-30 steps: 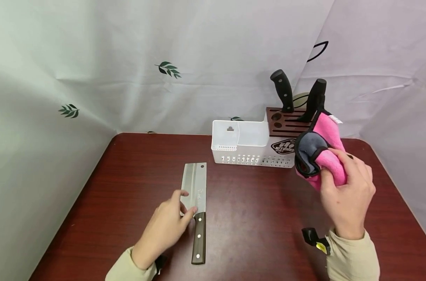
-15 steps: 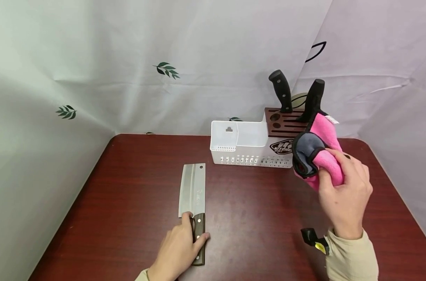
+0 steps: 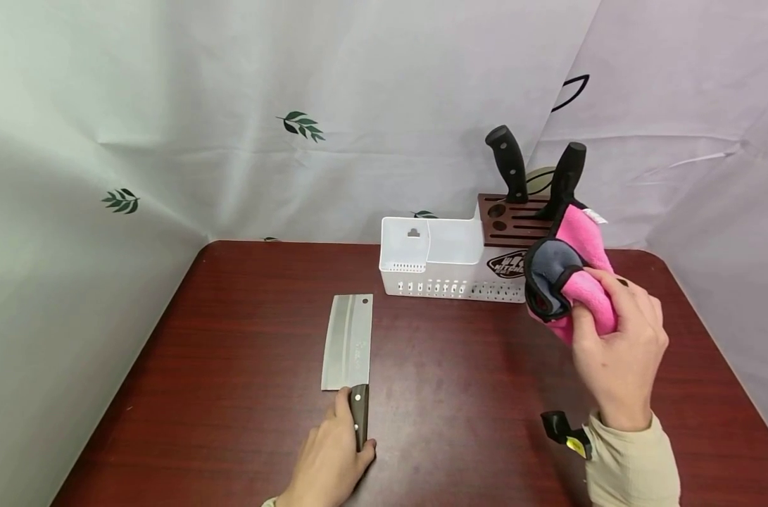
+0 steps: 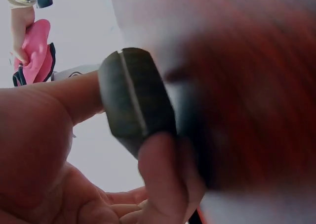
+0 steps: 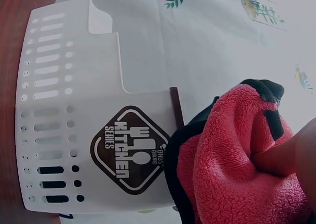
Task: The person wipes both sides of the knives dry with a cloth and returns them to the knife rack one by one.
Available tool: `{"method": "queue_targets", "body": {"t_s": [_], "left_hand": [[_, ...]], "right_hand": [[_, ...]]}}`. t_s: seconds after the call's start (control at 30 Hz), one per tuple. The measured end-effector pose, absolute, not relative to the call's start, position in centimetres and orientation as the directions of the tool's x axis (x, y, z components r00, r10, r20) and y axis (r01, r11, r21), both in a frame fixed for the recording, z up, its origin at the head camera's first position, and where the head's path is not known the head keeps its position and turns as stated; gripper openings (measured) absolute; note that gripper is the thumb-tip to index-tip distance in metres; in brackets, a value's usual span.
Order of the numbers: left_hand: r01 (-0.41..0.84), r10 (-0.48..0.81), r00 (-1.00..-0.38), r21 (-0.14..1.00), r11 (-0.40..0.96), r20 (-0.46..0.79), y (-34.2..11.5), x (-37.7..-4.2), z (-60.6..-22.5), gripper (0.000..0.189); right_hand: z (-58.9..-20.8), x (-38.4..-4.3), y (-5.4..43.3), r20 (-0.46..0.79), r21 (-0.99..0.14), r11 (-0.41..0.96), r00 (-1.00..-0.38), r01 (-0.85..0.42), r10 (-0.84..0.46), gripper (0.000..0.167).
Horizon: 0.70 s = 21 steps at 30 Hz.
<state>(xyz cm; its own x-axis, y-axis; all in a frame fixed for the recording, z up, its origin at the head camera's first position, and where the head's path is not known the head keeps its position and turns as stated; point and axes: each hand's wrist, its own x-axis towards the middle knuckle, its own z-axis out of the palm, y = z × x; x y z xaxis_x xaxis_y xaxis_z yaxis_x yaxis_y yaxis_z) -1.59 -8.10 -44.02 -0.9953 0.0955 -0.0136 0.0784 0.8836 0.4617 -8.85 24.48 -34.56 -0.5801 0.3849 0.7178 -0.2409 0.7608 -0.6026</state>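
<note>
A cleaver (image 3: 348, 343) with a broad steel blade points away from me, left of the table's middle. My left hand (image 3: 328, 454) pinches its dark riveted handle (image 3: 359, 415) between thumb and fingers. The left wrist view shows the butt of that handle (image 4: 136, 95) close up, the thumb on one side and fingertips on the other. At the right, my right hand (image 3: 624, 345) holds up a bunched pink cloth (image 3: 588, 239) with grey backing and black edging. In the right wrist view the thumb presses into folds of the cloth (image 5: 242, 159).
A white perforated knife rack (image 3: 453, 282) stands at the back of the table (image 3: 231, 338). Two black-handled knives rise from its brown slotted top (image 3: 517, 229): a left handle (image 3: 509, 162) and a right handle (image 3: 567, 176). The cloth overlaps the rack's right end. A pale curtain (image 3: 358, 105) hangs behind.
My left hand has moved from the cleaver's blade down to its handle and taken hold of it. The right hand with the cloth has shifted only slightly left.
</note>
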Motion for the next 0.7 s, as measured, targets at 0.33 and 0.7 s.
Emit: {"method": "queue_targets", "body": {"t_s": [0.33, 0.7], "left_hand": [[0.158, 0.092, -0.983, 0.464, 0.872, 0.161, -8.5, -2.0, -43.1, 0.071], [0.062, -0.008, -0.993, 0.562, 0.825, 0.120, -9.1, -2.4, -42.3, 0.065]], "right_hand": [[-34.4, -8.8, 24.4, 0.724, -0.599, 0.760, -0.576, -0.253, 0.380, 0.030], [-34.5, -8.8, 24.5, 0.729, -0.594, 0.759, -0.575, -0.265, 0.370, 0.031]]}}
